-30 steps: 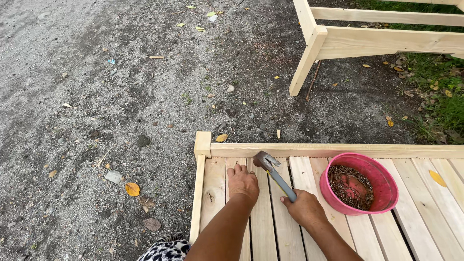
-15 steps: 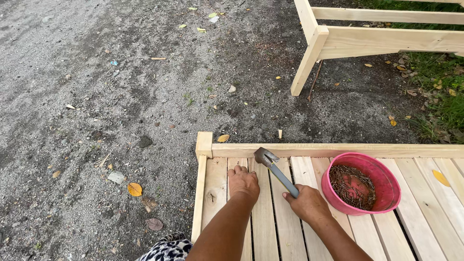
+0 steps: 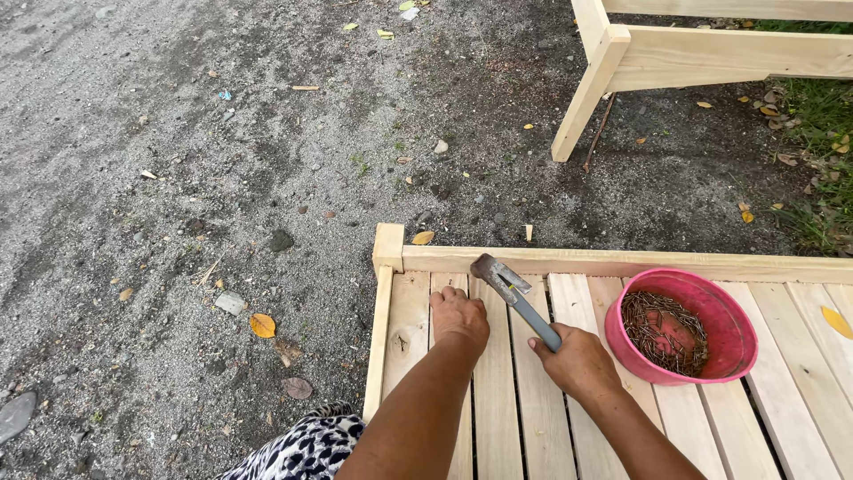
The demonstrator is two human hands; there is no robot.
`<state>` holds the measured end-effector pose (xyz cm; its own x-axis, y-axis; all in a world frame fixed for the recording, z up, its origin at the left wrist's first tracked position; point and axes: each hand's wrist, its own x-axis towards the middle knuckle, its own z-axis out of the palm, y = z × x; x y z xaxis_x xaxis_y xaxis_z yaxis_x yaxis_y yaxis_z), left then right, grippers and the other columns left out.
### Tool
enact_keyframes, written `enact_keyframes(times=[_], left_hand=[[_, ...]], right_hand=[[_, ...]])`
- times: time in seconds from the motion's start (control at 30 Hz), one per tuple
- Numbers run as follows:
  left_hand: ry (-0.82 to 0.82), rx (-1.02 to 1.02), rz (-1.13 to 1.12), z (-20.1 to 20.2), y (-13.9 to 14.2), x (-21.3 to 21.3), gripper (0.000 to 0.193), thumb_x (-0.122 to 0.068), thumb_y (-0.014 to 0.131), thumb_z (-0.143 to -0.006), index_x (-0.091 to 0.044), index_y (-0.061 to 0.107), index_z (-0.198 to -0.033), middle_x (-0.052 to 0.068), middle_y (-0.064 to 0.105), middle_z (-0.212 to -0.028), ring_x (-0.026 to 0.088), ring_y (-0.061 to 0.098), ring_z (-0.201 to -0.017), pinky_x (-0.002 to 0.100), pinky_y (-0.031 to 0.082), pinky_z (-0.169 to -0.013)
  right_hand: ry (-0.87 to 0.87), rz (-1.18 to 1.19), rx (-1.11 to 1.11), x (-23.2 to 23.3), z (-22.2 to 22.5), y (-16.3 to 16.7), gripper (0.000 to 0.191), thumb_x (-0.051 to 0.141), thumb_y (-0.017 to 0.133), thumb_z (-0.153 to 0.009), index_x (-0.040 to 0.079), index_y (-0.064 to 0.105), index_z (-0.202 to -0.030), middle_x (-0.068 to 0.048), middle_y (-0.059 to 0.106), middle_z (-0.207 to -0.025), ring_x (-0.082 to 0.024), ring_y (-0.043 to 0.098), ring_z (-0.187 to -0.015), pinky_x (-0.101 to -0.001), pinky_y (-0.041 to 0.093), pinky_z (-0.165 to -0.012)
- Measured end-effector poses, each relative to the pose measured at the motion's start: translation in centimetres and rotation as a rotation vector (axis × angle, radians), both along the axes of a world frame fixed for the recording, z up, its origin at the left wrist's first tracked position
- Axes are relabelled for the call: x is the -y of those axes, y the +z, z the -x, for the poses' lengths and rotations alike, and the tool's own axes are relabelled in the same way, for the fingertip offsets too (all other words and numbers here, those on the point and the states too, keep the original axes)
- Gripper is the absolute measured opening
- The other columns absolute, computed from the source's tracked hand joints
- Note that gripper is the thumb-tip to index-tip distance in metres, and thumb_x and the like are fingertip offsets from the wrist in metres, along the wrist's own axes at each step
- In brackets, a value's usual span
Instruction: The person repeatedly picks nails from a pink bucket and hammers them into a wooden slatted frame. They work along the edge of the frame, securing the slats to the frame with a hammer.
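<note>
My right hand (image 3: 579, 360) grips the grey handle of a claw hammer (image 3: 512, 290), whose metal head is raised a little above the pale wooden slats (image 3: 498, 391). My left hand (image 3: 459, 318) rests on a slat near the frame's corner, fingers curled as if pinching something small that I cannot make out. A pink bowl (image 3: 721, 313) holding several rusty nails (image 3: 662, 331) stands on the slats just right of my right hand.
The slatted wooden frame (image 3: 622, 262) lies on gravelly ground. Another wooden frame's leg (image 3: 586, 89) stands at the back right. Grass and fallen leaves edge the far right. A patterned cloth (image 3: 306, 449) shows at the bottom.
The hammer head has shifted slightly left and lifted a little over the slats. My left hand has stayed on the slat.
</note>
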<state>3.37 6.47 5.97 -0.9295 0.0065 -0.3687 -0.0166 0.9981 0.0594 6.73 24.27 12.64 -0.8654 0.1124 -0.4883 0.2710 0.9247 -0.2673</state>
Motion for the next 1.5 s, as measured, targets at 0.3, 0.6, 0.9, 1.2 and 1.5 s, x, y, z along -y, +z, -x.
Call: enact_keyframes(times=[0.3,0.6,0.9,1.2,1.5], left_hand=[[0.009,-0.040,-0.008,-0.1,-0.6,0.1,0.031,-0.023,0.049,-0.099,-0.019,0.073,-0.120,0.009,0.064,-0.125,0.028,0.051,-0.120,0.046,0.035,-0.099],[0.023,-0.017,0.006,0.1,-0.9,0.2,0.031,-0.022,0.049,-0.099,-0.023,0.071,-0.121,0.007,0.063,-0.126,0.027,0.049,-0.120,0.046,0.036,-0.097],[0.030,0.063,0.013,-0.4,0.3,0.9,0.034,-0.024,0.051,-0.098,-0.027,0.069,-0.127,0.006,0.061,-0.129,0.026,0.048,-0.122,0.044,0.037,-0.097],[0.071,-0.037,-0.307,0.0,-1.6,4.8,0.047,-0.009,0.048,-0.092,-0.035,0.069,-0.126,0.009,0.060,-0.129,0.030,0.054,-0.125,0.043,0.045,-0.102],[0.511,-0.350,-0.733,3.0,0.2,8.0,0.031,0.004,0.057,-0.083,-0.013,0.081,-0.093,0.010,0.069,-0.120,0.030,0.066,-0.115,0.037,0.052,-0.104]], right_hand=[[-0.029,0.017,0.040,0.0,0.5,0.5,0.039,0.051,0.067,-0.094,0.015,0.076,-0.104,-0.010,0.077,-0.082,-0.025,0.076,-0.079,-0.0436,0.058,-0.081],[-0.019,-0.009,0.063,0.0,0.1,1.0,0.036,0.050,0.066,-0.093,0.017,0.076,-0.103,-0.009,0.076,-0.083,-0.025,0.074,-0.083,-0.0442,0.057,-0.084],[0.098,-0.066,0.021,1.3,-0.8,2.0,0.036,0.050,0.064,-0.095,0.017,0.074,-0.107,-0.010,0.075,-0.094,-0.030,0.073,-0.094,-0.0461,0.056,-0.088],[0.074,-0.136,-0.029,0.3,-1.2,1.3,0.033,0.047,0.059,-0.099,0.022,0.069,-0.117,-0.011,0.077,-0.099,-0.031,0.074,-0.098,-0.0469,0.057,-0.089],[0.419,-0.278,-0.329,0.1,-3.2,-4.1,0.013,0.023,0.064,-0.087,0.018,0.063,-0.099,-0.007,0.071,-0.092,-0.030,0.071,-0.093,-0.0468,0.056,-0.083]])
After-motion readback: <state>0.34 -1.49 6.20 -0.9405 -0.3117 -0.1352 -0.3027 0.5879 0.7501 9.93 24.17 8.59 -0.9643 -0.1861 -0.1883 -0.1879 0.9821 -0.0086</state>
